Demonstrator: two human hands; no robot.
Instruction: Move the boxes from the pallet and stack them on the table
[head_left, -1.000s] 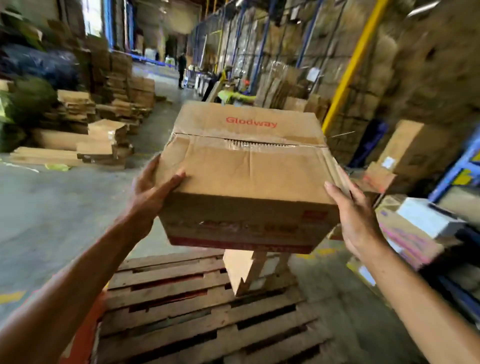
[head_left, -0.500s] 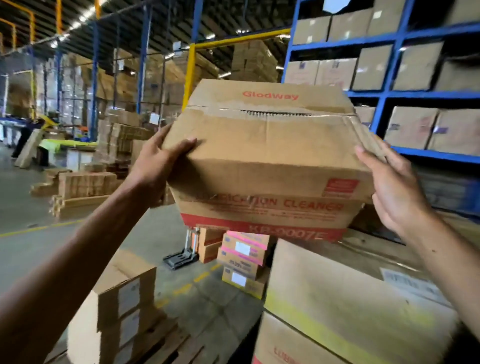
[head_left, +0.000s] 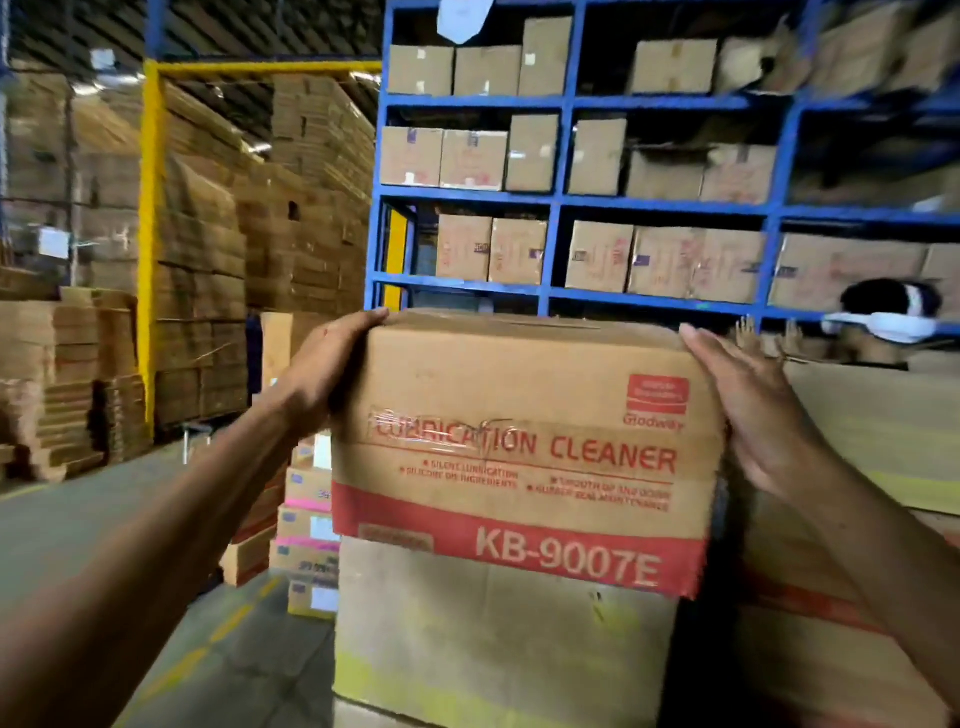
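I hold a brown cardboard box (head_left: 524, 415) printed "LUBRICATION CLEANER KB-9007E" with a red band along its bottom. My left hand (head_left: 324, 371) grips its upper left corner and side. My right hand (head_left: 748, 410) presses flat against its right side. The box sits level, right above a plain brown box (head_left: 498, 639) with a yellowish stripe; whether the two touch I cannot tell. A larger stack of boxes (head_left: 857, 426) stands to the right, partly behind my right arm. No table surface or pallet is visible.
Blue shelving (head_left: 556, 200) filled with cartons rises behind. A person's head (head_left: 888, 306) shows behind the right stack. Small pink-striped boxes (head_left: 306, 525) are piled on the floor at left. Flattened cardboard stacks (head_left: 197, 291) and a yellow post (head_left: 149, 234) stand further left.
I have turned right from the pallet toward the shelving, carrying the box. The box has come down and tilted level, now just over the stacked box, its front face toward me.
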